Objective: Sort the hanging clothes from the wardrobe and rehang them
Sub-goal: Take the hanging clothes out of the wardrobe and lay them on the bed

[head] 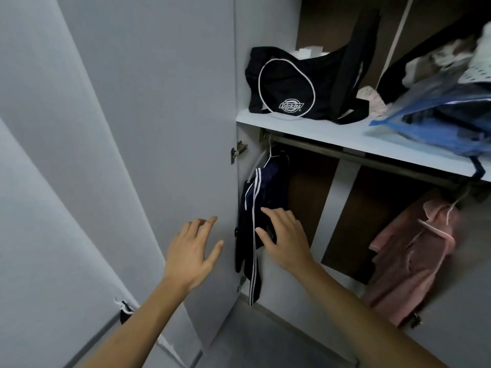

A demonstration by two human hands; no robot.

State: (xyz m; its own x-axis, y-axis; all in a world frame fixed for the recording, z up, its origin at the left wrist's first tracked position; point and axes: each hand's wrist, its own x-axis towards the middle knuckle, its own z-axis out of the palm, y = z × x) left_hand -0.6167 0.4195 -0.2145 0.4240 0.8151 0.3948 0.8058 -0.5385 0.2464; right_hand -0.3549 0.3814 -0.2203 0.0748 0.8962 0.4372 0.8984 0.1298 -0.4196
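two garments hang on the rail point(345, 154) under the shelf point(305, 128): a navy striped garment point(255, 213) on a white hanger point(267, 158) at the far left end, close against the wardrobe side by the open door point(132, 128), and a pink garment point(409, 256) at the right, well apart from it. right hand point(285, 237) on the navy piece, fingers spread over the fabric, thumb against its front edge; pressing or a light hold, cannot tell which. left hand point(195, 251) beside it in front of the door, fingers spread, holding nothing, not touching the cloth. shelf above carries a black bag point(287, 86) and a blue plastic storage bag point(438, 115), other soft items behind, blurred. judgement: hard to place in the sort. the wide bare stretch of rail between the two pieces suggests either most clothes are already off, or rehanging has only begun. whichever it is, the navy piece is the item being dealt with; the pink one remains to handle.
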